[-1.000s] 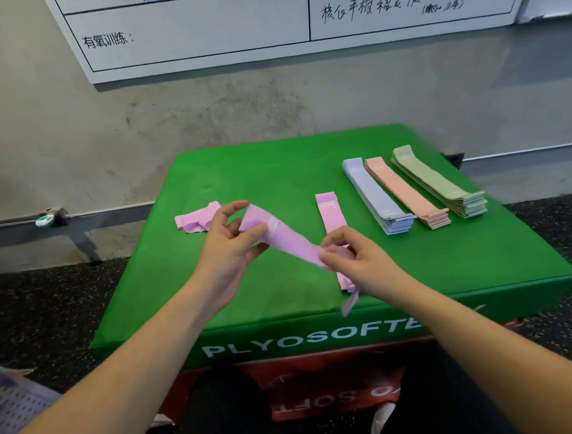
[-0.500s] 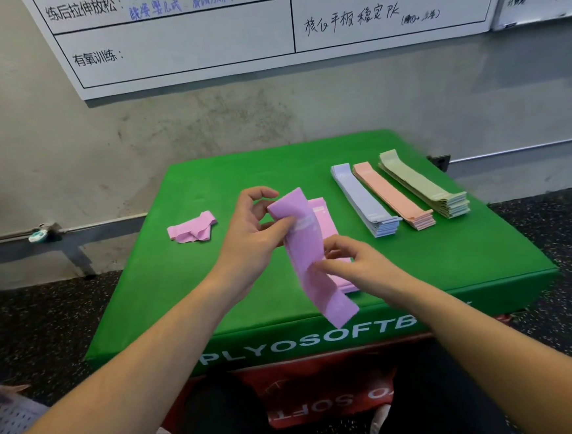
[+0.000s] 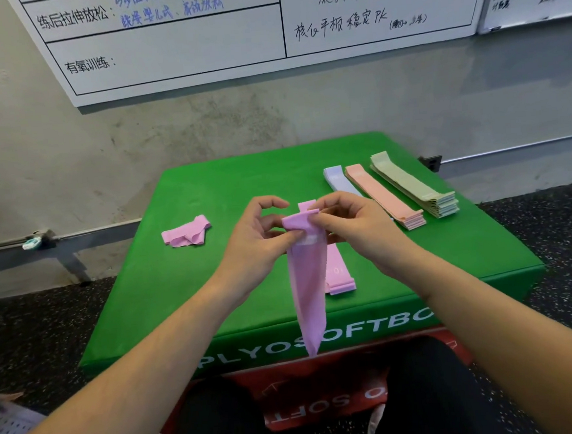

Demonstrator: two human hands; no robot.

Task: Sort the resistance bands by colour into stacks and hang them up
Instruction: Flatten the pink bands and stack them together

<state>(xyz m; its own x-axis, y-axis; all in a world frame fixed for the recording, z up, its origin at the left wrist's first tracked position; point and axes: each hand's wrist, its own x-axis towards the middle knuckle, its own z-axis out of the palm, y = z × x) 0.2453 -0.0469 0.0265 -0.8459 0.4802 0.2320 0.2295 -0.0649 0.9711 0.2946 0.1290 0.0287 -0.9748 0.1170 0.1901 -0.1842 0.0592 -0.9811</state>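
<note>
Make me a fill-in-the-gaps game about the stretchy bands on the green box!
1. Both hands, the left hand and the right hand, pinch the top of a band whose colour is ____.
2. Of the three neat stacks at the right, the peach stack lies between the blue stack and the ____ one.
3. The crumpled pink band lies on the box to the ____ of the hands.

Missing words: pink; green; left

Bare green box top [image 3: 241, 193] lies open between the crumpled pink bands [image 3: 186, 234] at left and the flat pink stack [image 3: 338, 271]. To the right, blue [image 3: 338, 182], orange [image 3: 384, 197] and green stacks [image 3: 412, 186] sit close together, with open surface near the right edge.
</note>
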